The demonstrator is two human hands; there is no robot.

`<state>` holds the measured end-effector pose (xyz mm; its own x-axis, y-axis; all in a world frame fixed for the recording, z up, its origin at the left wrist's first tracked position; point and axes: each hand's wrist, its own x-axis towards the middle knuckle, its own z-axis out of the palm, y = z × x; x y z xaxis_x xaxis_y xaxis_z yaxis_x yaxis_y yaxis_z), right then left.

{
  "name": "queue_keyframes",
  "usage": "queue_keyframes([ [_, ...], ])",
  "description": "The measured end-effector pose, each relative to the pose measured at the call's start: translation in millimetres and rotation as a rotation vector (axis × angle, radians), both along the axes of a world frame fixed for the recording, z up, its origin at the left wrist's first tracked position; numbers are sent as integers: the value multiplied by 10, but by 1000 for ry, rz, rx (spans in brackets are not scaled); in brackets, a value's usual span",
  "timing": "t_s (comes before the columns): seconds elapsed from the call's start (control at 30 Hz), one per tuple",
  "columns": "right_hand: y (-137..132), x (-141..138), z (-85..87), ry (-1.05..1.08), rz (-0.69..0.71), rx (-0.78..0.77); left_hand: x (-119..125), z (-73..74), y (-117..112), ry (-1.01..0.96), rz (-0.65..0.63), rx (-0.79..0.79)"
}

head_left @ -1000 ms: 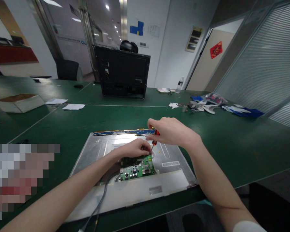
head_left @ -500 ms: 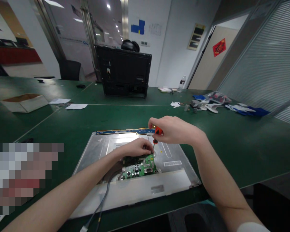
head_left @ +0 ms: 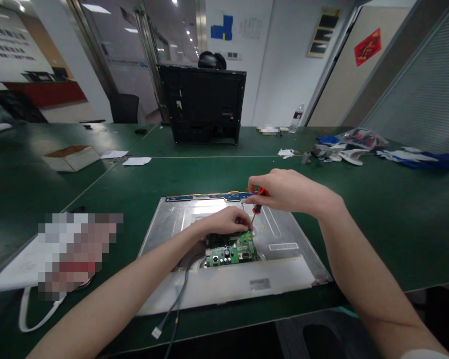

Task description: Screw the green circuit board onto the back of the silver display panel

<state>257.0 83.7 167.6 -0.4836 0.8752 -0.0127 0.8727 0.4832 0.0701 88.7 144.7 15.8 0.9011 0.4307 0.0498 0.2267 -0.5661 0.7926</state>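
A metal display panel (head_left: 284, 234) lies back-up on the green table (head_left: 377, 214). A green circuit board (head_left: 232, 253) sits near its middle. My right hand (head_left: 288, 192) is closed on an orange-handled screwdriver (head_left: 258, 199), whose tip points down at the board's far right corner. My left hand (head_left: 226, 222) rests on the board's far edge, fingers pinched beside the screwdriver tip; what they hold is hidden. A grey cable (head_left: 179, 294) runs from the board toward me and over the table edge.
A black monitor casing (head_left: 204, 104) stands upright at the back. A cardboard box (head_left: 71, 157) and papers (head_left: 136, 161) lie at the left, blue and white gloves and bags (head_left: 359, 149) at the right. A blurred white item (head_left: 41, 264) lies near my left arm.
The view has swung left, so everything sits further right in the frame. Both hands stay at the board's far right corner with the screwdriver.
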Motion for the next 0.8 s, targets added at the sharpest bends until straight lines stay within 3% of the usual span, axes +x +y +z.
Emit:
queue_keyframes([
  [0.57, -3, -31, -15, 4, 43, 23, 1, 4, -1, 0, 6, 1],
  [0.8, -23, -24, -3, 36, 97, -34, 4, 8, -3, 0, 12, -2],
])
